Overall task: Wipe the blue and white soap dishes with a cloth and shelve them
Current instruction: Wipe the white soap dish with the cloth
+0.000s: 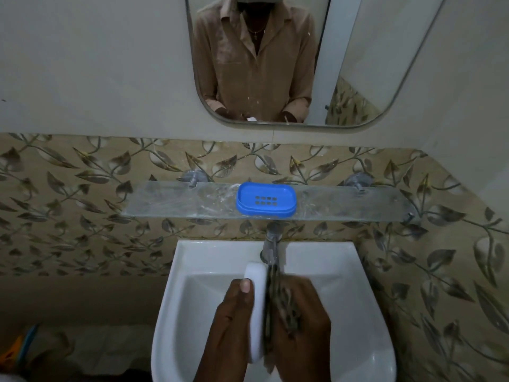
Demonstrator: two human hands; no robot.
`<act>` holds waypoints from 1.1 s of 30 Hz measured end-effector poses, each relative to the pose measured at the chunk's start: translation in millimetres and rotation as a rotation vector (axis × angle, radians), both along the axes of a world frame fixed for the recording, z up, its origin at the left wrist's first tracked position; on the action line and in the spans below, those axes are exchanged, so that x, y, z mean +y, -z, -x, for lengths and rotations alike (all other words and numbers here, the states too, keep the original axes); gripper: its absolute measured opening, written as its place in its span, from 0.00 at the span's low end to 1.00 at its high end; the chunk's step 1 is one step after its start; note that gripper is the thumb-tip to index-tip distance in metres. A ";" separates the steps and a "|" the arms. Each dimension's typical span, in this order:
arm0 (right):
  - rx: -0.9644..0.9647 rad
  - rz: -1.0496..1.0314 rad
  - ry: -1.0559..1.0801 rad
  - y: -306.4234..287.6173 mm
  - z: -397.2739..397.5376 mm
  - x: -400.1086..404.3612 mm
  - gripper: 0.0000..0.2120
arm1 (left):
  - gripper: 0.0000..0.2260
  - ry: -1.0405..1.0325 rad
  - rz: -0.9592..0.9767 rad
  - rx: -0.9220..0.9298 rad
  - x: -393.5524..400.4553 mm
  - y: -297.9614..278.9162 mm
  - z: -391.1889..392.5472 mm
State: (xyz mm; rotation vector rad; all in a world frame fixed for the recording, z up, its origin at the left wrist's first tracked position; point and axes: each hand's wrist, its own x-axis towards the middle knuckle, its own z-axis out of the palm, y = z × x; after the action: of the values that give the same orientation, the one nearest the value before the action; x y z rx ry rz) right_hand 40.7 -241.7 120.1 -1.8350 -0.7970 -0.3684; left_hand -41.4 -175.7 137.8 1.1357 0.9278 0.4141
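The blue soap dish (266, 199) lies flat on the glass shelf (170, 201), near its middle. Over the basin, my left hand (230, 321) holds the white soap dish (256, 312) upright on its edge, thumb on its near face. My right hand (301, 323) presses a dark patterned cloth (278, 301) against the dish's right side. The cloth is blurred and partly hidden between the dish and my fingers.
A white wash basin (344, 299) sits below my hands, with a chrome tap (271, 241) just behind the dish. The shelf hangs on two metal brackets (192, 179) against leaf-patterned tiles. A mirror (275, 59) above shows a person in a tan shirt.
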 end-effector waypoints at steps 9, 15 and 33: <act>1.128 -0.329 -0.271 -4.6 -17.1 -8.1 0.17 | 0.20 -0.187 0.595 -0.173 58.5 -4.4 -4.2; 1.271 -0.262 -0.096 -4.1 -56.3 -7.1 0.28 | 0.24 -0.022 0.673 -0.153 79.8 7.3 4.5; 0.211 0.367 0.328 -65.5 -141.4 74.2 0.17 | 0.39 0.046 0.295 0.024 108.0 32.6 -19.4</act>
State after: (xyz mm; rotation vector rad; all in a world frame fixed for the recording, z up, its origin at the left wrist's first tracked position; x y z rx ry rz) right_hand 182.1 -167.5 185.6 -2.3144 -0.4349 -0.2389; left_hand -22.0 -67.6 105.2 0.8921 0.9468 0.2176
